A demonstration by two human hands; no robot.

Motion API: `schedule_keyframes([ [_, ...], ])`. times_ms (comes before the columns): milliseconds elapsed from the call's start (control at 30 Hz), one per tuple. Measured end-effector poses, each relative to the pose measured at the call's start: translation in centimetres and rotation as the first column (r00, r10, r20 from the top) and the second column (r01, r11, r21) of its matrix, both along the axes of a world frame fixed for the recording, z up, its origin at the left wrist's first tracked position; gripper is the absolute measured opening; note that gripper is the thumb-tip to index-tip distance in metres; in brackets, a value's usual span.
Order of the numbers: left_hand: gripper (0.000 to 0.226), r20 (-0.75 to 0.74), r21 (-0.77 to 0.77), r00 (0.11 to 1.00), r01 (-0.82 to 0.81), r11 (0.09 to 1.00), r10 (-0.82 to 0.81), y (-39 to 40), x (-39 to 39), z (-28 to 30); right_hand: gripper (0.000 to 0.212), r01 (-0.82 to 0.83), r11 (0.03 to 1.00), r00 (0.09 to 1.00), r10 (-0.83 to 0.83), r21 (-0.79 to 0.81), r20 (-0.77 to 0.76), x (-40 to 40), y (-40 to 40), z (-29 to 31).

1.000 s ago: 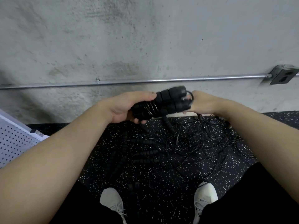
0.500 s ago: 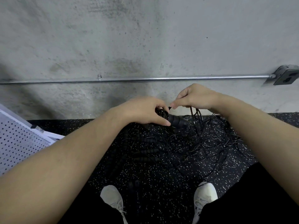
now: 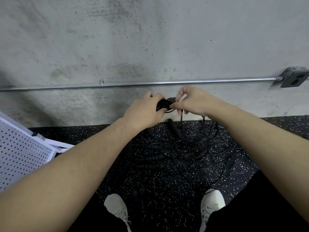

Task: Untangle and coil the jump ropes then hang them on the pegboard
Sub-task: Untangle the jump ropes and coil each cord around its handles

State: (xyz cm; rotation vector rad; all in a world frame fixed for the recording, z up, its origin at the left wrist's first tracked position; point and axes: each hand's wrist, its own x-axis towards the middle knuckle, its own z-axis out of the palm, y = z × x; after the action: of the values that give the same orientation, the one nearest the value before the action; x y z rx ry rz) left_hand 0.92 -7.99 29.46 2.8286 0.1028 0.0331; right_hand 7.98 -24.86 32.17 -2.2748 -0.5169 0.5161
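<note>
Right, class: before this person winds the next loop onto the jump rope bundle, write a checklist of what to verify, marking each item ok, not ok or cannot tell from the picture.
1. Left hand grips the coiled bundle: ok.
2. Right hand pinches the cord at the bundle: ok.
3. Cord running down from the right hand is free of the tangled ropes on the floor: not ok, it leads straight into the tangle.
4. Both handles of this rope are inside the bundle: cannot tell, the hands hide it.
5. Pegboard is close by for hanging: ok, it lies on the left.
6. Pegboard has hooks fitted: cannot tell.
</note>
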Motion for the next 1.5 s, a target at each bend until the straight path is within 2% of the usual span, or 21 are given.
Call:
schedule_keyframes([
  [67,0.038,0.007,0.013,1.0,-0.026,1.0,0.026,-0.2,-0.1,-0.1,0.019,-0.051,0.998,0.999,0.051,-0.048,-0.017,-0.3,0.1,-0.1],
  [167,0.03,0.001,-0.031,0.998,-0.069,0.997,0.069,-0.3,-0.1,-0.3,0.017,-0.1,0.995,0.99,0.098,-0.017,-0.102,-0.9,0.5,-0.5],
  [233,0.026,-0.009,-0.143,0.991,-0.132,0.981,0.132,-0.3,0.0,-0.1,0.021,-0.109,0.994,0.99,0.108,-0.005,-0.096,-1.0,0.7,-0.8],
  [300,0.023,-0.032,-0.347,0.982,-0.185,0.919,0.186,-0.1,0.1,0.3,0.021,-0.113,0.993,0.991,0.115,0.021,-0.074,-0.9,0.8,-1.0],
  [333,0.022,-0.062,-0.469,0.976,-0.213,0.857,0.209,-0.1,0.2,0.4,0.018,-0.133,0.991,0.989,0.133,0.014,-0.065,-0.9,0.7,-1.0],
  [400,0.024,-0.183,-0.69,0.956,-0.292,0.662,0.231,0.2,0.3,0.7,0.014,-0.221,0.973,0.974,0.216,-0.066,-0.066,-0.8,0.4,-0.9],
  [467,0.019,-0.306,-0.814,0.926,-0.375,0.444,0.22,0.4,0.2,1.0,0.013,-0.288,0.949,0.956,0.278,-0.126,-0.093,-0.7,-0.1,-1.0],
  [500,0.015,-0.354,-0.836,0.91,-0.412,0.362,0.218,0.6,0.1,1.2,0.015,-0.295,0.947,0.954,0.284,-0.13,-0.094,-0.6,-0.3,-1.1],
  [567,0.015,-0.414,-0.852,0.884,-0.46,0.25,0.216,0.8,-0.1,1.6,0.019,-0.291,0.949,0.956,0.284,-0.12,-0.078,-0.3,-0.6,-1.2],
  [667,0.025,-0.434,-0.878,0.89,-0.453,0.158,0.138,0.9,-0.1,1.9,0.02,-0.323,0.94,0.946,0.318,-0.113,-0.059,-0.2,-0.7,-1.5],
  [733,0.033,-0.427,-0.891,0.902,-0.433,0.136,0.071,0.8,-0.2,2.0,0.018,-0.361,0.923,0.933,0.357,-0.133,-0.051,-0.3,-0.5,-1.7],
  [833,0.05,-0.396,-0.892,0.912,-0.409,0.195,0.103,0.8,-0.2,2.1,0.018,-0.383,0.913,0.924,0.38,-0.141,-0.047,-0.4,-0.3,-1.7],
  [900,0.049,-0.389,-0.887,0.912,-0.41,0.214,0.133,1.1,-0.1,2.1,0.019,-0.373,0.918,0.928,0.37,-0.135,-0.048,-0.2,-0.6,-1.6],
  [1100,0.039,-0.372,-0.91,0.912,-0.395,0.125,0.171,2.3,0.2,2.4,0.009,-0.282,0.93,0.959,0.274,-0.237,-0.067,0.9,-2.2,-1.1],
  [1200,0.042,-0.37,-0.915,0.913,-0.391,0.103,0.171,2.6,0.2,2.5,0.026,-0.283,0.89,0.959,0.261,-0.357,-0.11,1.2,-2.7,-1.2],
  [1300,0.036,-0.353,-0.915,0.919,-0.377,0.139,0.174,2.1,-0.1,2.4,0.047,-0.291,0.86,0.956,0.279,-0.419,-0.092,1.2,-2.7,-1.9],
  [1400,0.022,-0.312,-0.915,0.936,-0.342,0.213,0.162,1.1,-0.4,2.3,0.043,-0.26,0.937,0.965,0.262,-0.234,-0.021,0.8,-2.0,-2.1],
  [1500,0.017,-0.275,-0.909,0.95,-0.308,0.281,0.149,0.6,-0.4,2.1,0.037,-0.216,0.976,0.976,0.215,-0.007,-0.037,0.5,-1.4,-2.0],
])
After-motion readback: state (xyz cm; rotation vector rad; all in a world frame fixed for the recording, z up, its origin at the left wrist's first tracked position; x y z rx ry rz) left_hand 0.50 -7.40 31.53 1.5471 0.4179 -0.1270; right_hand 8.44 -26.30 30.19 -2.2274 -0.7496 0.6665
